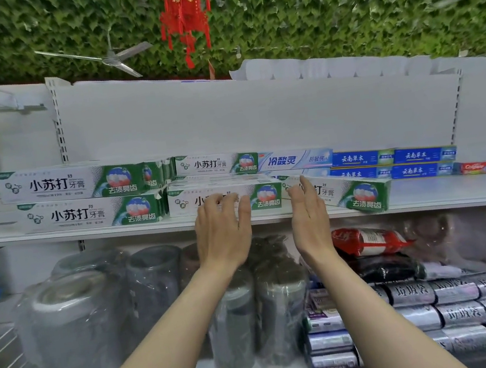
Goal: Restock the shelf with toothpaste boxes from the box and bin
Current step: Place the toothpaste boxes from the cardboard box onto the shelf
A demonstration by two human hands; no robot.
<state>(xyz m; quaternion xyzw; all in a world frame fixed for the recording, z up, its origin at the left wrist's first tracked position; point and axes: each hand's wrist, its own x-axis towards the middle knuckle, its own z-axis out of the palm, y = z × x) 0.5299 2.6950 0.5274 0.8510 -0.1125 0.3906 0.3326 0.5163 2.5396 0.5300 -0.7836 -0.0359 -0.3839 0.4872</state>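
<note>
Both my hands up at the white metal shelf [136, 225]. My left hand [221, 231] has fingers straight & spread, tips against the front of a white-and-green toothpaste box [268, 194] in the bottom row. My right hand [309, 218] is flat, fingers straight, edge-on beside the angled white-and-green toothpaste box [357, 193], whose right end juts past the shelf lip. Neither grips anything. Blue toothpaste boxes [393, 164] stacked to the right, wrapped steel pots [69, 327] below.
</note>
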